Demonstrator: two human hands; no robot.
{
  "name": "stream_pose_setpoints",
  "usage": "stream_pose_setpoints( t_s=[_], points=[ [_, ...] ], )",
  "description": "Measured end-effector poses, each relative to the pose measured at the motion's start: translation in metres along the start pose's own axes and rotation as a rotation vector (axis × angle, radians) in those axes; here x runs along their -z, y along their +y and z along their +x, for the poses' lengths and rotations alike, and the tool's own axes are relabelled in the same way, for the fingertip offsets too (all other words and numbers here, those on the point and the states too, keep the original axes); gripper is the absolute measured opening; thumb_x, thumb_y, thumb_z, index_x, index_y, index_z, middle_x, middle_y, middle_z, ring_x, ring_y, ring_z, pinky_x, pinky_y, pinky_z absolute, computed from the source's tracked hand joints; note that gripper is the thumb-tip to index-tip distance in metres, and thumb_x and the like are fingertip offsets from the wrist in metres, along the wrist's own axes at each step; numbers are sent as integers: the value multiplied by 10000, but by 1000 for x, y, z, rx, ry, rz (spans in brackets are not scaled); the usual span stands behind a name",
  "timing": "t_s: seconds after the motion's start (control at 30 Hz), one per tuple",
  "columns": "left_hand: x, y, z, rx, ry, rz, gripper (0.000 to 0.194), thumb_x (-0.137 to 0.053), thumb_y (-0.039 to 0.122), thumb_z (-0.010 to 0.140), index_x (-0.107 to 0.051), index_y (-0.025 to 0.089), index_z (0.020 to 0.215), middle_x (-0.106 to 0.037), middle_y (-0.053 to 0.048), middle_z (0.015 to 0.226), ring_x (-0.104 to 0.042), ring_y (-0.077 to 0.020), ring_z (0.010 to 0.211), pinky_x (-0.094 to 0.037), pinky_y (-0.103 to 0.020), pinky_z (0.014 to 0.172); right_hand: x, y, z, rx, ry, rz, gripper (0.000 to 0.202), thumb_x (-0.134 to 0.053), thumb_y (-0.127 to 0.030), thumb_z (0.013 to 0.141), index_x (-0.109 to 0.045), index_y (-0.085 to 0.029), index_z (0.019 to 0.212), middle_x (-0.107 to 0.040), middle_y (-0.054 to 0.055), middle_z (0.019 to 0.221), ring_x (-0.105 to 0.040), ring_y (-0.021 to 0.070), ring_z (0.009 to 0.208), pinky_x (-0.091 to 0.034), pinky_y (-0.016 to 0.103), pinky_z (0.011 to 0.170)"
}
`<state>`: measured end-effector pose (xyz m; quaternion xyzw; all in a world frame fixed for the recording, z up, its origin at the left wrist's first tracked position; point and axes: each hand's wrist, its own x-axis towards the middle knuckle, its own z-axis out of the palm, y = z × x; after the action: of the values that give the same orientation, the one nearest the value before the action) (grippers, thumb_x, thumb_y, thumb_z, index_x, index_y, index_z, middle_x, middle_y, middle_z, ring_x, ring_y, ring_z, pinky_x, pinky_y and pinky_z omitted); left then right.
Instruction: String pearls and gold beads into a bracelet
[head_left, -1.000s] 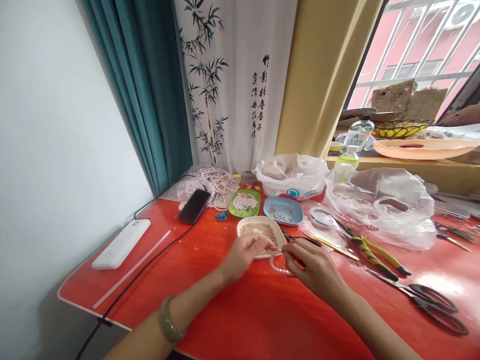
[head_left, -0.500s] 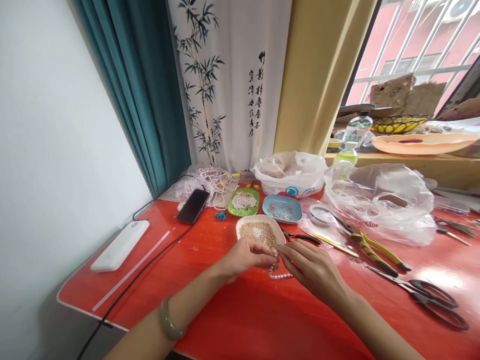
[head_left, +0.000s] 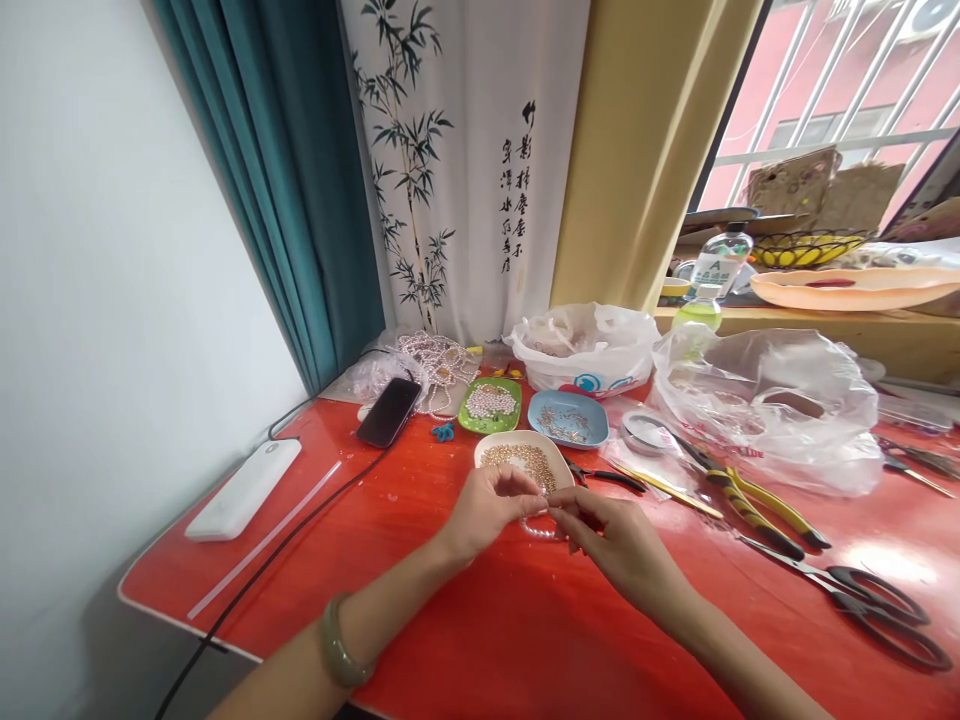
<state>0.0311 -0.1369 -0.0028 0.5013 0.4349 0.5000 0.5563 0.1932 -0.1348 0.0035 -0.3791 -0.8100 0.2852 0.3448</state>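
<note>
My left hand (head_left: 491, 508), with a green bangle on its wrist, is closed in a pinch. My right hand (head_left: 611, 530) pinches too, its fingertips meeting those of the left. From between them a string of pearl beads (head_left: 538, 532) loops down just above or onto the red table; its ends are hidden by the fingers. Right behind the hands stands a cream dish (head_left: 564, 464) of small gold beads (head_left: 529, 458). Farther back are a green dish (head_left: 466, 418) with pale pink beads and a blue dish (head_left: 598, 432) with small metal pieces.
Black-handled pliers (head_left: 619, 480), tweezers (head_left: 675, 490), yellow-and-black pliers (head_left: 757, 510) and scissors (head_left: 862, 600) lie to the right. Plastic bags (head_left: 772, 410) stand behind. On the left are a phone (head_left: 388, 412), a white power bank (head_left: 244, 490) and a black cable (head_left: 300, 525).
My hands have shifted slightly and their fingertips have come together. The bead string hangs a little farther left, its loop partly behind the fingers. The view has turned slightly.
</note>
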Motion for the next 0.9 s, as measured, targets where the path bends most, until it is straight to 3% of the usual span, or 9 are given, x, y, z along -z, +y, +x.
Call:
stream_pose_setpoints(
  t_s=[0.3,0.47,0.73,0.9],
  points=[
    [-4,-5,-2,-23,16,-11,268,-724,307,564,-617,108,707,-594,-18,652,-535,-113,628,-422,-240,632,-3,3,-2,117,67,-173,164,-412,-202,807,-575,-183,808,-587,-4,531,-536,113,448,-414,213,435],
    [-5,-4,-1,-76,-40,-4,421,-723,302,574,-589,145,942,-519,27,615,-504,-93,605,-421,-234,628,-2,6,-2,216,102,-272,167,-398,-185,816,-564,-195,798,-648,30,632,-553,118,488,-408,212,450],
    [-5,-2,-3,-153,33,128,205,-701,294,592,-606,143,692,-568,-12,670,-479,-105,617,-417,-221,571,-2,8,-2,229,91,-283,171,-401,-175,822,-572,-186,817,-662,36,670,-561,117,504,-414,213,466],
    [-5,-4,-3,-158,17,129,227,-679,250,623,-599,141,805,-571,-15,739,-489,-97,631,-423,-221,588,-3,9,-3,207,82,-293,173,-402,-182,821,-574,-185,820,-660,29,668,-553,116,489,-411,218,469]
  ],
)
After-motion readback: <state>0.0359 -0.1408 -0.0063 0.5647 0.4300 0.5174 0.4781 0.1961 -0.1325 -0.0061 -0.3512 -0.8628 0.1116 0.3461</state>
